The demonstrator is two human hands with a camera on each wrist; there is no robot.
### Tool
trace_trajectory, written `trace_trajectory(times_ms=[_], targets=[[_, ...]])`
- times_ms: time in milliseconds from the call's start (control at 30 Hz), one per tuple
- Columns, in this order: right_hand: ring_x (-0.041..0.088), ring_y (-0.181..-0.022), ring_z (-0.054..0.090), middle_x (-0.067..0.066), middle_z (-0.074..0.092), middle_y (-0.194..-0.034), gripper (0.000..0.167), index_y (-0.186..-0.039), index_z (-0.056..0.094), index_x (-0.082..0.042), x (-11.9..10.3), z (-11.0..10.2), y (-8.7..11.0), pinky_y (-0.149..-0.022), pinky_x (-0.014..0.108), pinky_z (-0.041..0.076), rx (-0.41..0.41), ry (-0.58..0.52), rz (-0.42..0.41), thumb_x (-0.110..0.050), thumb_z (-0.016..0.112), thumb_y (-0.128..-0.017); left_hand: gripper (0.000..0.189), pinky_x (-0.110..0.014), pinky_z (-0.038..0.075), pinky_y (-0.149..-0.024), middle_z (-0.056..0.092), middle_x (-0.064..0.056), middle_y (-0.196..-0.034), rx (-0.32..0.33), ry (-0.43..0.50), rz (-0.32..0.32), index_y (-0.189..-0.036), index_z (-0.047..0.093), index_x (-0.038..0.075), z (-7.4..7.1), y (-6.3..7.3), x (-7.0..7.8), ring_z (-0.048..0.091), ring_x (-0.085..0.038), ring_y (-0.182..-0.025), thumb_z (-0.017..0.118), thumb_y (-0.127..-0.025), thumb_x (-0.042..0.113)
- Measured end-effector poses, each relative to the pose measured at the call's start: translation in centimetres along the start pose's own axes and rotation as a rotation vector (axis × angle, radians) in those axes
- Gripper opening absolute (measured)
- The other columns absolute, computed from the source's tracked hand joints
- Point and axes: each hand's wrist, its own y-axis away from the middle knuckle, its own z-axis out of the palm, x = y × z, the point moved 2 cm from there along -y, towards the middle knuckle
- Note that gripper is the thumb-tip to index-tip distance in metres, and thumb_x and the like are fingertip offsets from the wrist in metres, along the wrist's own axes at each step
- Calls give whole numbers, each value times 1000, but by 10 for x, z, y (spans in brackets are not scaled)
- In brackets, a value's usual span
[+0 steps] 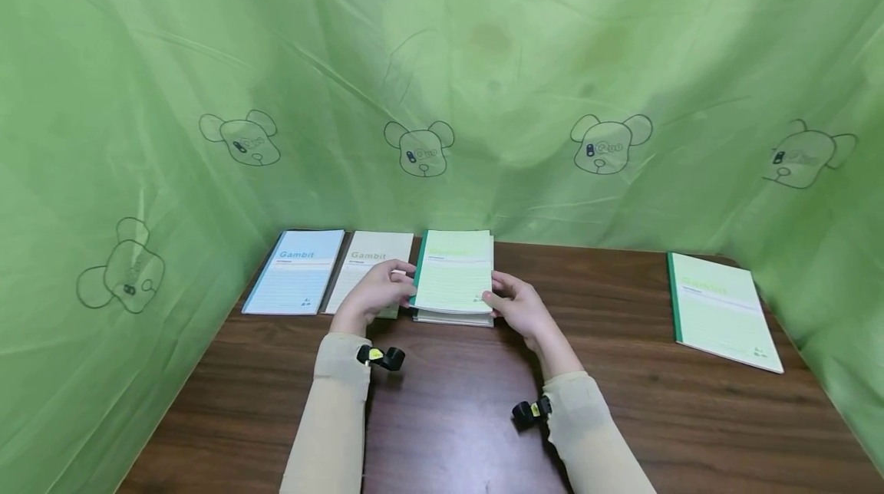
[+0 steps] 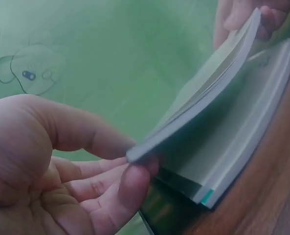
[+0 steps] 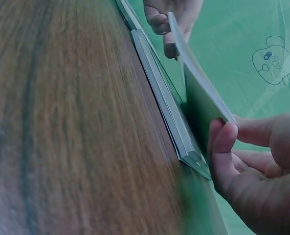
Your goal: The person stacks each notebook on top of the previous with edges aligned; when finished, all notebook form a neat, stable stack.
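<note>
A green notebook (image 1: 456,271) with a dark green spine is held between both hands, slightly raised and tilted. My left hand (image 1: 378,291) pinches its left edge near the lower corner. On the opposite side, my right hand (image 1: 519,306) pinches the right edge, its thumb on the cover. Beneath lies a small stack of notebooks (image 1: 452,319), mostly hidden in the head view. Both wrist views show a gap between the held notebook (image 2: 203,93) and the stack (image 3: 159,93). Just left of the stack lies a grey-white notebook (image 1: 366,245), partly covered by the left hand.
A blue notebook (image 1: 293,271) lies at the far left of the brown wooden table (image 1: 442,417). Another green notebook (image 1: 721,310) lies at an angle on the right. Green curtain (image 1: 504,95) with bear-head drawings encloses the back and sides.
</note>
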Motion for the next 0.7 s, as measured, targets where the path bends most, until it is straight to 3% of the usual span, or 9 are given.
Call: trace_trajectory(times_ms=[267,500,700], targets=[[18,-80,69,24,61,-138,62,-161,48,4,0,-1,3,-77,32,57,-19,76,26,-2,71,-104,52,-37,62,-75,66,-18,-111,16,-66,-10,-143,60,-7,4,2,1,67,-25,-81,72,-92,-6],[18,-83,67,18,62,-129,63,-161,51,0,2,-7,3,-71,29,50,6,147,41,-4,74,-102,49,-38,63,-71,62,-16,-104,22,-97,0,-140,59,-9,13,1,5,64,-26,-82,71,-92,-10],[17,-79,64,20,62,-126,64,-159,52,2,6,-7,1,-70,27,54,-6,147,32,0,76,-99,49,-37,62,-70,62,-17,-106,51,-150,-26,-139,60,-7,16,1,7,64,-27,-83,70,-91,-10]])
